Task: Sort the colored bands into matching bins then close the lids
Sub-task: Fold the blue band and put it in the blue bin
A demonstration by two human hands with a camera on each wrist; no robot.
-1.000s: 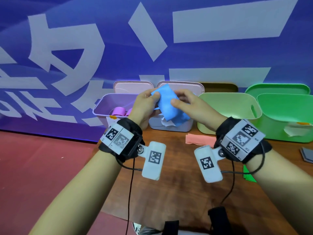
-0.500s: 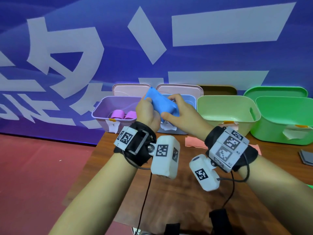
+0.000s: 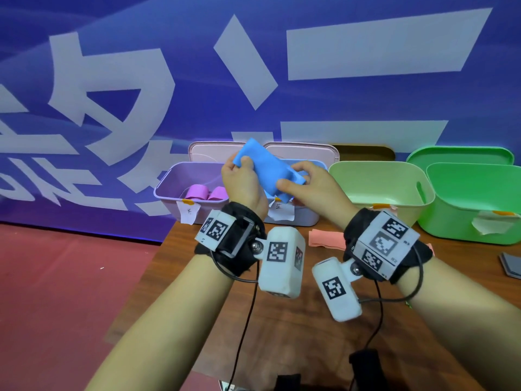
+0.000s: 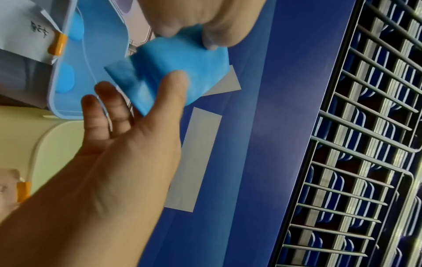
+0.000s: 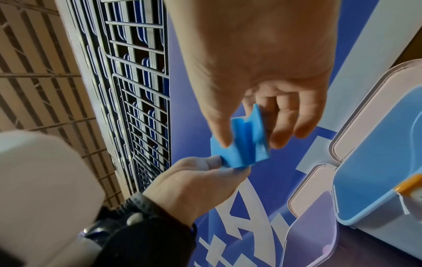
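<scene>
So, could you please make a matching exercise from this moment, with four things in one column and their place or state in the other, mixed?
Things:
1. blue band
2. purple rolls
3. pink band
4. light green bin

Places or states:
A. flat on the wooden table
B. open, nothing visible inside
C. pinched between left hand and right hand
D. inside the purple bin

Pairs: 1-C, 2-D, 3-A, 4-B
</scene>
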